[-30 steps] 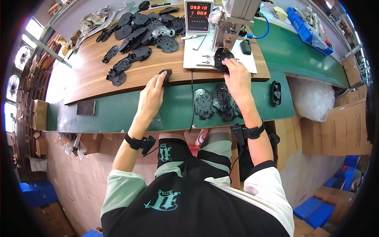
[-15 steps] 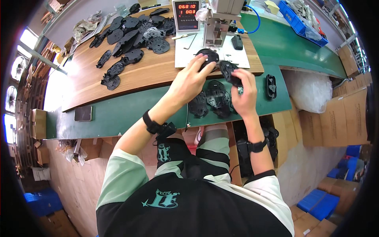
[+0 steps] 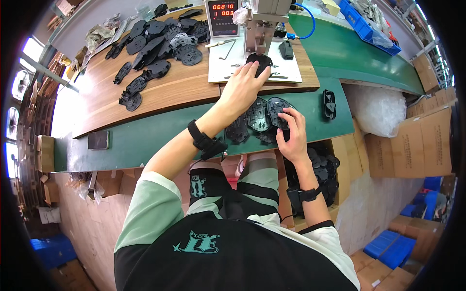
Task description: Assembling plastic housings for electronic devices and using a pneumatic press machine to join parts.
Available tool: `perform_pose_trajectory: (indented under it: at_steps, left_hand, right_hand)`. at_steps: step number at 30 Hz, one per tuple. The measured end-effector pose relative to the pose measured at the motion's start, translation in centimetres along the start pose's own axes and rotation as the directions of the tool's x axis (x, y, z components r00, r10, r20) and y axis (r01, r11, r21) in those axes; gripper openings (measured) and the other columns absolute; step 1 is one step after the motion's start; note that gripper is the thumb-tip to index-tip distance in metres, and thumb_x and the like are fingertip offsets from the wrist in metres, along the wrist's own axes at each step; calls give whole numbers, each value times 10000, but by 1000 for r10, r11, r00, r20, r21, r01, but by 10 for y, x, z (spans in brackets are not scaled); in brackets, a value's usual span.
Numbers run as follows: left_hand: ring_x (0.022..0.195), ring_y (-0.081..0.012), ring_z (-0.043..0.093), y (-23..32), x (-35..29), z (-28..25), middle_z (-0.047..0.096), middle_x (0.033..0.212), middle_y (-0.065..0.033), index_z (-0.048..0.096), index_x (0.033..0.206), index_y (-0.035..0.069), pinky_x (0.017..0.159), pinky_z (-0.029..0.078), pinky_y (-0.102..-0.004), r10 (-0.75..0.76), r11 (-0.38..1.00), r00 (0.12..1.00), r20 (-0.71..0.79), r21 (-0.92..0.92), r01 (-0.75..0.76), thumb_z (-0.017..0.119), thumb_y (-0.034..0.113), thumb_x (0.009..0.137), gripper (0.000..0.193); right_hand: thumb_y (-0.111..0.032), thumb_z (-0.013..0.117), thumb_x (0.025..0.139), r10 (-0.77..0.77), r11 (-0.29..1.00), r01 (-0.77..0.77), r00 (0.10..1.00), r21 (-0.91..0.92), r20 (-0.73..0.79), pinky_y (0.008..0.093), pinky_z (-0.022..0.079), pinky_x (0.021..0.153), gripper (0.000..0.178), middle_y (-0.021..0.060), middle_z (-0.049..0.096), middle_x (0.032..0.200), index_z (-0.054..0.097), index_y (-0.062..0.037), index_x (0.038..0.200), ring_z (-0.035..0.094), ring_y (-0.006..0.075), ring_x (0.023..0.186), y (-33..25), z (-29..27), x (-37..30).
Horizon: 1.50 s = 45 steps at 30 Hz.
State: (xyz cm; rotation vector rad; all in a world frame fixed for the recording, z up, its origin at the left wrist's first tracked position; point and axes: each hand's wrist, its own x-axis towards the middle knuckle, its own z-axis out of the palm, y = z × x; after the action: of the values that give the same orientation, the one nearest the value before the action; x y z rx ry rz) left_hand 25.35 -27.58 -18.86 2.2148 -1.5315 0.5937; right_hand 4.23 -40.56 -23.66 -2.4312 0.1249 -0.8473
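In the head view, the left hand [image 3: 241,86] reaches to the foot of the metal press [image 3: 258,35], its fingers on a black shell [image 3: 262,61] lying beneath the press head; whether they grip it, I cannot tell. Nearer the person than the press, the right hand [image 3: 294,137] is half-curled at another shell [image 3: 278,109] over the green worktop [image 3: 160,135]; its hold is unclear too. More dark shells [image 3: 257,115] lie just beside that one. Left of the press stand a display box [image 3: 223,18] and, farther off, a heap of black parts [image 3: 154,42].
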Motion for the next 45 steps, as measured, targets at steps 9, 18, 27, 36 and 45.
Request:
perform_pose_trajectory:
  at_steps: [9, 18, 27, 36, 45]
  left_hand:
    - [1408, -464, 544, 4, -3, 2, 542, 1504, -317, 506, 1501, 52, 1176, 462, -506, 12, 995, 989, 145, 93, -26, 626, -14, 891, 625]
    - [1329, -402, 632, 1, 2, 0, 659, 1356, -288, 426, 1503, -43, 1131, 503, -453, -64, 997, 995, 74, -38, 67, 702, 75, 892, 681]
    - [1226, -437, 641, 0, -1, 4, 670, 1238, -260, 392, 1527, -57, 1048, 535, -488, -54, 992, 997, -62, -120, 47, 646, 8, 869, 709]
    - [1389, -444, 496, -62, -111, -47, 501, 1473, -268, 426, 1488, -32, 1204, 410, -502, -440, 897, 833, -335, -196, 395, 630, -31, 817, 701]
    - [1273, -437, 577, -192, -243, -115, 616, 1311, -266, 507, 1349, -50, 1147, 415, -516, -764, 609, 641, -80, 240, 756, 630, -9, 809, 556]
  right_hand:
    - [-59, 696, 837, -32, 996, 37, 998, -78, 58, 488, 427, 1126, 442, 150, 614, 1381, 669, -39, 1278, 546, 388, 1312, 0, 3, 7]
    - [-30, 735, 818, -140, 969, 135, 990, -207, -10, 497, 425, 1127, 588, 139, 602, 1408, 597, -52, 1389, 548, 355, 1352, -21, 31, 97]
    - [-34, 753, 823, -164, 926, 166, 986, -339, 35, 468, 494, 999, 611, 114, 694, 1280, 619, -82, 1417, 660, 312, 1206, -7, 56, 127]
    - [17, 818, 771, -95, 897, 141, 987, -420, 129, 432, 503, 983, 558, 69, 716, 1212, 694, -89, 1305, 688, 272, 1106, -15, 46, 129]
    - [16, 826, 763, -105, 888, 145, 988, -437, 116, 430, 511, 950, 552, 63, 703, 1143, 700, -105, 1287, 692, 293, 1042, -22, 51, 137]
